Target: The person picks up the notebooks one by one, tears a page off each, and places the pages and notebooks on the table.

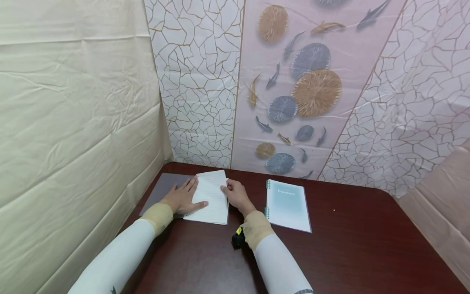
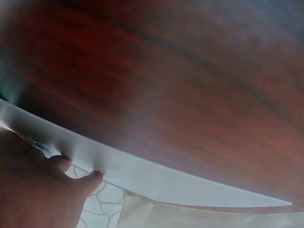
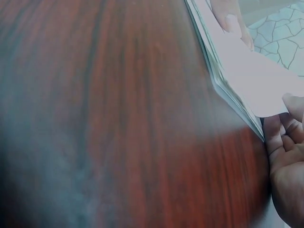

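Observation:
A notebook with lined white pages [image 1: 214, 211] lies on the dark red-brown table, its grey cover [image 1: 163, 188] folded out to the left. My left hand [image 1: 180, 199] rests on the notebook with fingers spread, the thumb across the lined page and the fingertips near its upper left edge. At the right edge, my right hand [image 1: 238, 196] pinches a page between thumb and fingers. In the right wrist view that page [image 3: 259, 83] lifts and curves above the stack beneath, thumb on top. The left wrist view catches part of my left hand [image 2: 45, 185] beside the pale cover [image 2: 142, 175].
To the right lies another notebook [image 1: 288, 208] with a teal-and-white cover reading "freedom" and green rings on its left side. A small black device [image 1: 238, 240] with a yellow label sits at my right wrist. Cream fabric [image 1: 80, 122] hangs along the table's left side.

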### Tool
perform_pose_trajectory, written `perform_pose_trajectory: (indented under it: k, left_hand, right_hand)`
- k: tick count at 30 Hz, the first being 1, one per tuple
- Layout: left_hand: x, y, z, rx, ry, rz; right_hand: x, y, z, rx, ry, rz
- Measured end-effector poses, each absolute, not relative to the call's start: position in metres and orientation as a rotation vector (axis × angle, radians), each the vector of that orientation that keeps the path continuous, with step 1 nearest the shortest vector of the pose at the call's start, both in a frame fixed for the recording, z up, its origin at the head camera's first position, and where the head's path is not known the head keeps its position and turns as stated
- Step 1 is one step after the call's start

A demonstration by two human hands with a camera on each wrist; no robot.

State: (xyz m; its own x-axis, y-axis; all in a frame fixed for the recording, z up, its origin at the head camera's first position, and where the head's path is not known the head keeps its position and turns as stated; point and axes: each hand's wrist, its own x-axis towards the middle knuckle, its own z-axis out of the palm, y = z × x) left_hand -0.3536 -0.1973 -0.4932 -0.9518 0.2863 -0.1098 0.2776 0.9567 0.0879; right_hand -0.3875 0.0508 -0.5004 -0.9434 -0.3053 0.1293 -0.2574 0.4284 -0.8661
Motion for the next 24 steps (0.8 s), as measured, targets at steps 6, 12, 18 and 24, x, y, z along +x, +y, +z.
perform_pose_trajectory:
  k: [6,12,18,24]
  left_hand:
    - [-0.354,-0.199,-0.491,0.432,2.994,0.14]
    - [-0.353,-0.198,-0.492,0.442,2.993,0.151]
    - [-0.351,-0.197,-0.491,0.441,2.997,0.145]
    - [-0.351,-0.197,-0.49,0.427,2.983,0.168]
  right_hand:
    - [-0.387,0.054,-0.5,-0.535,2.614,-1.588]
    - [-0.388,0.053,-0.503,-0.519,2.617,-1.626]
    - [-0.383,0.05,-0.499,-0.469,2.633,-1.646]
    - [-0.378,0.041,-0.496,-0.391,2.752,-1.521]
